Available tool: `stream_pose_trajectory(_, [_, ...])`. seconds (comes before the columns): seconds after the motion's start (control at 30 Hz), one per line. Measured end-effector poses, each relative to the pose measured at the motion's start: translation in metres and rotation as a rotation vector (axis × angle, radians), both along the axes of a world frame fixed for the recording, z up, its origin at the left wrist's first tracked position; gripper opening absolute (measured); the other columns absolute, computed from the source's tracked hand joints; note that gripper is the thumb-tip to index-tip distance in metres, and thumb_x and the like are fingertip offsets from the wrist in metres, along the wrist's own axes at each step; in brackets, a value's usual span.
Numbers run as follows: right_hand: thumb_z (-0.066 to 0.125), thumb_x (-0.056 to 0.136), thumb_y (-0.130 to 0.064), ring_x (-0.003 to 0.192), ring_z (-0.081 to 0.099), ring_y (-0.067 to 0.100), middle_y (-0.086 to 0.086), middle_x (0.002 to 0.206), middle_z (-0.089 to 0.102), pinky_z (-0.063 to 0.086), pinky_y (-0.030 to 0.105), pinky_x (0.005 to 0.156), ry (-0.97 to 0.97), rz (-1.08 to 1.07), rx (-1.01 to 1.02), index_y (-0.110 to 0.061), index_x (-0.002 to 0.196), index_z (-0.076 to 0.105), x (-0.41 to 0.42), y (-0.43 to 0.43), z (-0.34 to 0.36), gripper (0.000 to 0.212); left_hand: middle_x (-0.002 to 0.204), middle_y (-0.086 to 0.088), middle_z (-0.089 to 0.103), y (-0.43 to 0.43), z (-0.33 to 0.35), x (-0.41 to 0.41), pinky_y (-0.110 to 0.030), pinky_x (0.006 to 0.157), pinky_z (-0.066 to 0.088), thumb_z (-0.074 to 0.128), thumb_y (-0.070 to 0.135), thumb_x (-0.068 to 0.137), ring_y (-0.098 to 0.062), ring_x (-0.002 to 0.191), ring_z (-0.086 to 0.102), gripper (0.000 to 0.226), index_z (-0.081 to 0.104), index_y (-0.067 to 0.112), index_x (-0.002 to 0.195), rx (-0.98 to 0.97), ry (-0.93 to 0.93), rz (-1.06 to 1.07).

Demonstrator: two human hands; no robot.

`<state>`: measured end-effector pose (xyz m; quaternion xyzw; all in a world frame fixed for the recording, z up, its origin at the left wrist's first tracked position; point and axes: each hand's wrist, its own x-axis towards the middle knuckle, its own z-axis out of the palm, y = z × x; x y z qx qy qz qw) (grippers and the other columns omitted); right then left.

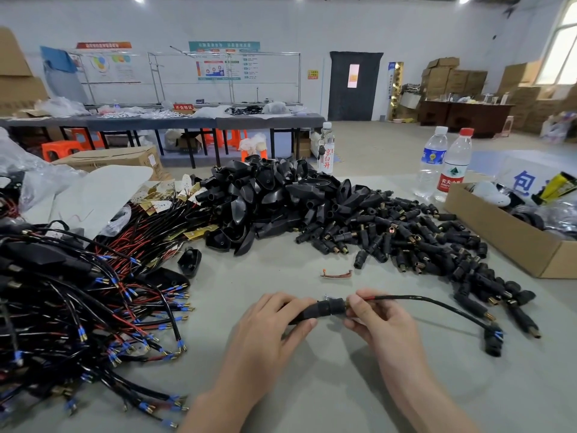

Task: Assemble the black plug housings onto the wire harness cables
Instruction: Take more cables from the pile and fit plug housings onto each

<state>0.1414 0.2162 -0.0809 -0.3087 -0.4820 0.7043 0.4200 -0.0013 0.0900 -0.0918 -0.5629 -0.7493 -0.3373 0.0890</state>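
Head view shows your left grip (274, 314) curled round the black plug housing (324, 309) low over the counter (312, 385), steadying it with its mouth facing right. Your right grip (377, 317) pinches the cable (437, 304) right at that mouth, probably to feed it in. The cable's far end trails right beside the loose plug pile (406, 239), and the harness bundle (93, 292) lies heaped to your left, likely kept within reach

Two bare hands show at the near edge: the left hand (274, 320) and the right hand (381, 320). Behind them a bare left forearm (224, 398) and right forearm (427, 401) run off the bottom. The fingernails (356, 303) look short and plain, though the wide-angle view softens them.
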Motion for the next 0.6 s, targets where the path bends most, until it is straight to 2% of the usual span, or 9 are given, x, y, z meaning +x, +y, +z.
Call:
stream_pose_trajectory(0.1, [0.068, 0.089, -0.007, 0.074, 0.072, 0.020, 0.015, 0.086, 0.075, 0.057, 0.019, 0.065, -0.020, -0.028, 0.016, -0.002, 0.098, 0.067, 0.0007, 0.0001, -0.0005, 0.010, 0.109, 0.024, 0.053, 0.0005, -0.0002, 0.0008, -0.030, 0.083, 0.050, 0.040, 0.059, 0.095, -0.001, 0.106, 0.049, 0.034, 0.056, 0.043, 0.121, -0.009, 0.000, -0.017])
stream_pose_trajectory(0.4, [0.064, 0.092, -0.006, 0.073, 0.074, 0.014, 0.015, 0.087, 0.075, 0.057, 0.016, 0.065, -0.015, -0.047, 0.015, 0.004, 0.100, 0.065, 0.0009, 0.0012, -0.0057, 0.013, 0.112, 0.027, 0.047, 0.0032, -0.0067, -0.0026, -0.029, 0.080, 0.051, 0.043, 0.061, 0.095, 0.000, 0.108, 0.048, 0.031, 0.051, 0.052, 0.123, 0.019, -0.010, -0.027])
stream_pose_trajectory(0.5, [0.064, 0.093, -0.006, 0.073, 0.074, 0.013, 0.013, 0.087, 0.074, 0.057, 0.016, 0.065, -0.002, -0.039, 0.011, 0.003, 0.099, 0.064, 0.0005, 0.0017, -0.0065, 0.011, 0.117, 0.029, 0.044, 0.0040, -0.0087, -0.0051, -0.027, 0.085, 0.050, 0.043, 0.064, 0.094, 0.000, 0.113, 0.048, 0.032, 0.050, 0.054, 0.123, 0.016, -0.016, -0.030])
stream_pose_trajectory(0.6, [0.062, 0.093, -0.005, 0.075, 0.074, 0.011, 0.007, 0.084, 0.076, 0.056, 0.015, 0.066, 0.041, -0.038, -0.006, 0.003, 0.097, 0.063, 0.0001, 0.0042, -0.0047, 0.009, 0.129, 0.032, 0.041, 0.0038, -0.0071, -0.0062, -0.014, 0.091, 0.044, 0.042, 0.072, 0.090, -0.001, 0.122, 0.048, 0.039, 0.050, 0.056, 0.125, 0.061, -0.195, -0.041])
